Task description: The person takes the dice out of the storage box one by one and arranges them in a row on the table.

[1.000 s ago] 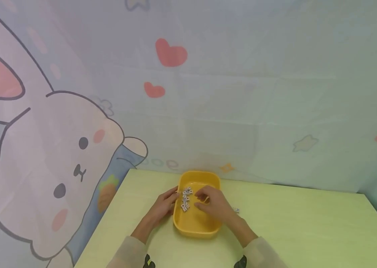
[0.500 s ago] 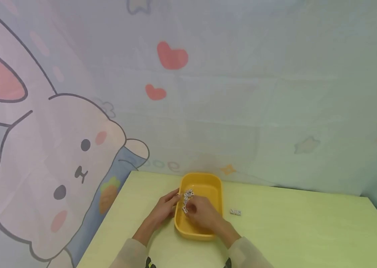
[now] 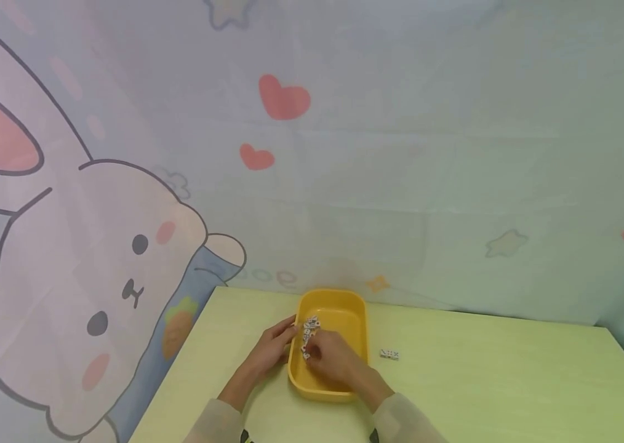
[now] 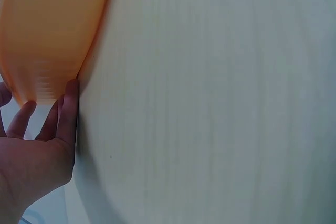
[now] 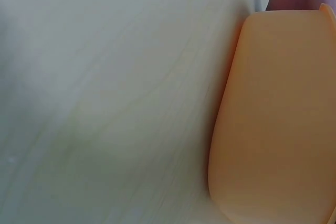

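Observation:
A yellow plastic tray (image 3: 330, 395) stands on the table, with several small white dice (image 3: 311, 322) with dark pips gathered along its left inner side. My left hand (image 3: 270, 351) holds the tray's left edge, its thumb at the rim. In the left wrist view, the fingers (image 4: 67, 111) rest against the outer wall. My right hand (image 3: 334, 357) reaches into the tray with bent fingers, fingertips right at the nearest dice. The hand covers those fingertips in the head view, so I cannot tell if they pinch a die. In the right wrist view, the tray's outer wall (image 5: 278, 114) hides them.
To the right of the tray, a short row of white dice (image 3: 389, 354) lies on the pale green table (image 3: 489, 375). Behind the table hangs a cloth backdrop (image 3: 378, 184) printed with a rabbit, hearts and stars. The table's back edge runs just behind the tray.
My right hand has moved left and nearer to me, from over the tray's middle down to the dice, uncovering the row on the table. My left hand stays at the tray's edge.

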A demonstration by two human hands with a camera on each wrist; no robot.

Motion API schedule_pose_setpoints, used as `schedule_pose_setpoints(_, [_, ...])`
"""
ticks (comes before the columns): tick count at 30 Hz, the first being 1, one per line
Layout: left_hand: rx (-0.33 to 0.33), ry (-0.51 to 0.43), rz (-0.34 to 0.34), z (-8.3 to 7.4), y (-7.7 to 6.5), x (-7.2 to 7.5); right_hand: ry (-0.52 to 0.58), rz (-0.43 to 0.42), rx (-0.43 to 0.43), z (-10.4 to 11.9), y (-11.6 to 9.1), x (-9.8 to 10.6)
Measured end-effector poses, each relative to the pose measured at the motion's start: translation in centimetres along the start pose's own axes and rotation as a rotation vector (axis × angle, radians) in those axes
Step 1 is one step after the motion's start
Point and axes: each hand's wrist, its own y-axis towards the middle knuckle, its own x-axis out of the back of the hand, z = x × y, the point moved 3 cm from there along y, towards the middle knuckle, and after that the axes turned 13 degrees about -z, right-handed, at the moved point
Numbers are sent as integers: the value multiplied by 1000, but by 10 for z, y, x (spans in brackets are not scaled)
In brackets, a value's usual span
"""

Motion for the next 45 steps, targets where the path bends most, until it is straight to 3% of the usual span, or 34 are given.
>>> schedule_pose_setpoints(18, [-27, 15, 23, 3, -8, 2, -33, -11, -47, 4, -7, -12])
schedule_pose_setpoints(31, [-35, 16, 13, 2, -12, 7, -83, -8, -42, 13, -7, -8])
schedule_pose_setpoints(38, [-29, 22, 32, 2, -10, 8, 61, -38, -34, 20, 2, 29])
schedule_pose_setpoints(45, [-10, 17, 46, 1, -10, 6, 61, -89, -72, 12, -10, 87])
